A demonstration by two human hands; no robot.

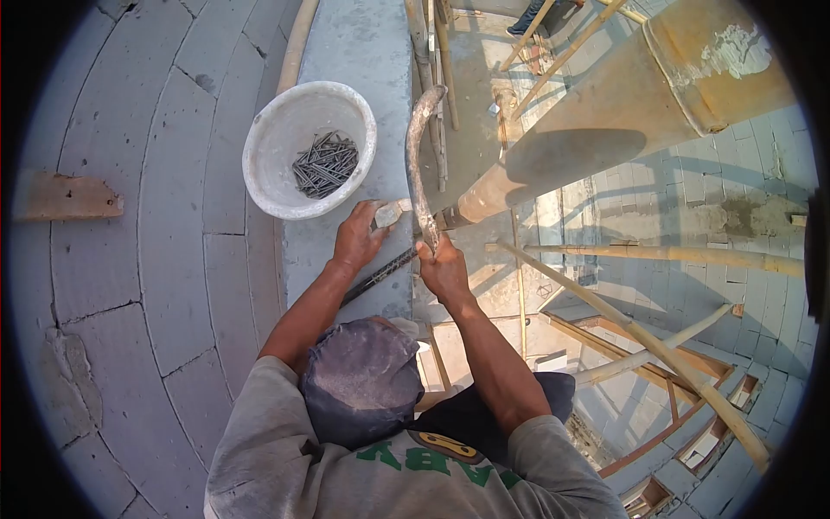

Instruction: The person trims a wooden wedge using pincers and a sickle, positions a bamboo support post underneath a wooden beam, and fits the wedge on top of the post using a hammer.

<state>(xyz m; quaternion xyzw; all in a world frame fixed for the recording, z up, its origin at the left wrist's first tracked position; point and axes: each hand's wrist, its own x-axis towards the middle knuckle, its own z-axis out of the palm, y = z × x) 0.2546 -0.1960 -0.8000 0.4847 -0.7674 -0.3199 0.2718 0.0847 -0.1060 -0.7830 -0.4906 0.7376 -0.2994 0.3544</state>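
My left hand [361, 232] is closed around a small pale block-like piece [392, 214], just below the rim of a white bucket [259, 186]. A pile of grey nails [326, 164] lies inside that bucket. My right hand [444, 266] grips the lower end of a curved, mottled brown rod [416, 156], which rises upward past the bucket's right side. A dark ridged bar [380, 277] runs slantwise beneath, between my two forearms. Right of my hands, the narrow end of a thick bamboo pole [553, 164] comes close to the rod.
A grey block wall [173, 216] fills the left, with a piece of wood [69, 197] jutting out. The bucket stands on a grey ledge [354, 43]. Several bamboo poles [648, 337] cross on the right, above a lower floor. A person's leg [529, 17] shows at the top.
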